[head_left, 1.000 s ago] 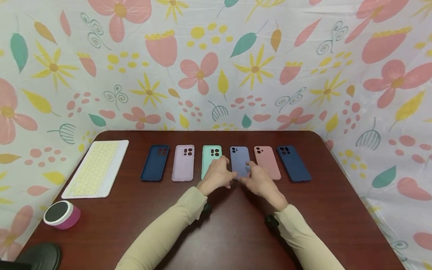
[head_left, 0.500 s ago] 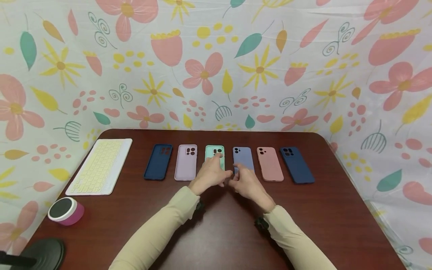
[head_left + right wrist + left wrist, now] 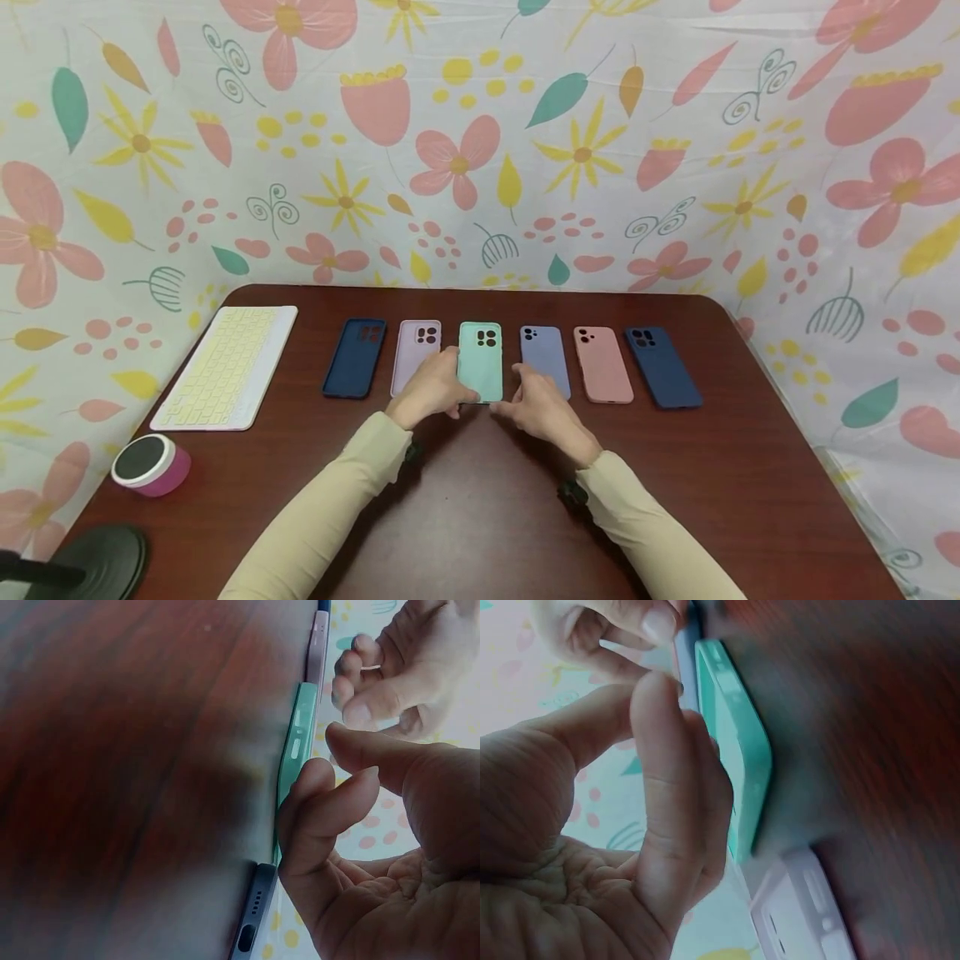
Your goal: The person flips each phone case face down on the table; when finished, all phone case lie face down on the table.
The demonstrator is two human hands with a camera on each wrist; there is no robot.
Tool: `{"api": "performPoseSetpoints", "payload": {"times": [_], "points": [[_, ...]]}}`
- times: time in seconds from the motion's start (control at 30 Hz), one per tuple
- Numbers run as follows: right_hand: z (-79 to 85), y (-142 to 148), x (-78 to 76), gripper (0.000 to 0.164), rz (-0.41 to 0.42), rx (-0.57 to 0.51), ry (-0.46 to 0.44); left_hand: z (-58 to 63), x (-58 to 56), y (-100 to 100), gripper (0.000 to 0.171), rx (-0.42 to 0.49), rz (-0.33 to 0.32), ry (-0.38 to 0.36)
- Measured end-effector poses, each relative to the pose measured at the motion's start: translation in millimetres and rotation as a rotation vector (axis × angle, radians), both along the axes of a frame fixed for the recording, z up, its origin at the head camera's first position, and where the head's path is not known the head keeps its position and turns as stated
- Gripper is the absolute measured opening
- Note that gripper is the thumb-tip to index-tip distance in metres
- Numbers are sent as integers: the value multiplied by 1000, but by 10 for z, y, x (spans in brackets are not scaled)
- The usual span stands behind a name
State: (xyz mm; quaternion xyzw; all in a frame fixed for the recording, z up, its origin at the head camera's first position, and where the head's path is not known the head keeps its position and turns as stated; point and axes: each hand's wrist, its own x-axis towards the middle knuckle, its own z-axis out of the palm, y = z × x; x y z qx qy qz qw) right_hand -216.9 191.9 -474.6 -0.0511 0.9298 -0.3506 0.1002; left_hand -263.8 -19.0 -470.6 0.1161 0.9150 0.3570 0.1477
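A mint green phone case [image 3: 480, 358] lies in the middle of a row of phone cases, camera cutouts at the far end. My left hand [image 3: 429, 385] is at its near left corner, thumb close to the near edge, and covers part of a lavender phone case [image 3: 407, 357]. My right hand [image 3: 546, 407] is at the near right corner, thumb toward that edge, and overlaps a periwinkle phone case [image 3: 547, 354]. In the left wrist view, fingers [image 3: 667, 787] overlap the mint case's side. Bent fingers [image 3: 311, 817] show beside it in the right wrist view. Neither hand encloses a case.
A navy phone case [image 3: 355, 358] ends the row at left; a pink case [image 3: 603, 364] and another blue case [image 3: 663, 367] lie at right. Along the table's left stand a white keyboard [image 3: 258, 358], a pink-and-white jar [image 3: 159, 475] and a black round base [image 3: 108, 558].
My hands have shifted left, from the periwinkle case to the mint case, with the left hand uncovering the mint case and moving over the lavender one. The camera view has shifted slightly.
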Motion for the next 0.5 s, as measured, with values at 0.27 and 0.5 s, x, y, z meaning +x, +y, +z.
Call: {"api": "performPoseSetpoints", "payload": {"times": [0.27, 0.5], "points": [[160, -150, 41, 90, 2, 28, -52, -88, -103, -59, 65, -135, -30, -46], [91, -177, -34, 88, 20, 34, -76, 88, 8, -22, 56, -112, -29, -44]]}}
